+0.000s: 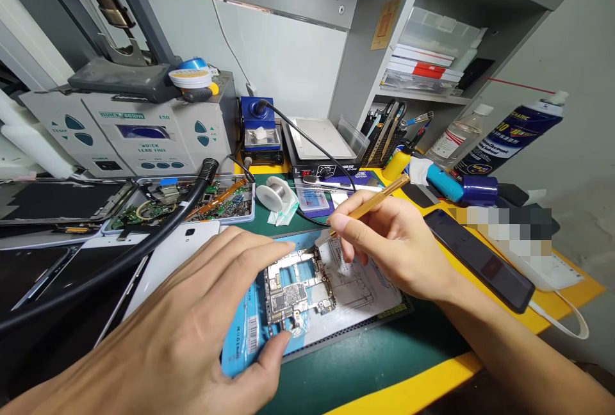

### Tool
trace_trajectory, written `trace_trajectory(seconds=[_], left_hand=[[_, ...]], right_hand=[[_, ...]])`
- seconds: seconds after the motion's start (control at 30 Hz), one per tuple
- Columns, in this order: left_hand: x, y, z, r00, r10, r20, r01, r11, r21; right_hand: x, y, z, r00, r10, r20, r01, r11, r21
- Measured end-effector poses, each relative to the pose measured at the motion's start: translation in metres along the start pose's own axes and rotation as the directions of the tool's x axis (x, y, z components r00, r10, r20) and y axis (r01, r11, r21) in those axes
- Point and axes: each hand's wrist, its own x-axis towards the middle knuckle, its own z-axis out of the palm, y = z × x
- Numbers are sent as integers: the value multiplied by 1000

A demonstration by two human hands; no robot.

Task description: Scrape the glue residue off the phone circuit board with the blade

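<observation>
A phone circuit board with a cut-out frame shape lies over a blue and white printed packet or sheet. My left hand spans the board, forefinger at its far edge and thumb at its near edge, holding it between them. In my right hand, a slim gold-coloured hand tool is gripped like a pen. Its thin tip points down at the board's far right corner; whether it touches the board I cannot tell. My right fingers partly hide the tool's lower end.
Behind stand a hot-air station, a soldering iron holder and a small hot plate. A solder reel sits beyond the board. A black hose crosses the left side. A phone lies at right.
</observation>
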Motion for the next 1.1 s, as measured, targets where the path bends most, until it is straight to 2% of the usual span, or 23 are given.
trace_trajectory(seconds=[0.23,0.37,1.1], left_hand=[[-2,0,2,999,-32,-2,32,999,-39],[-1,-2,3,997,-55,-49,52,996,-67],[0,-7,2,996,-42,-82,38,998,-51]], right_hand=[[3,0,-1,1000,9,0,-9,1000,-15],[4,3,-2,1000,18,3,-18,1000,12],[7,2,-2,999,33,-5,-33,999,-36]])
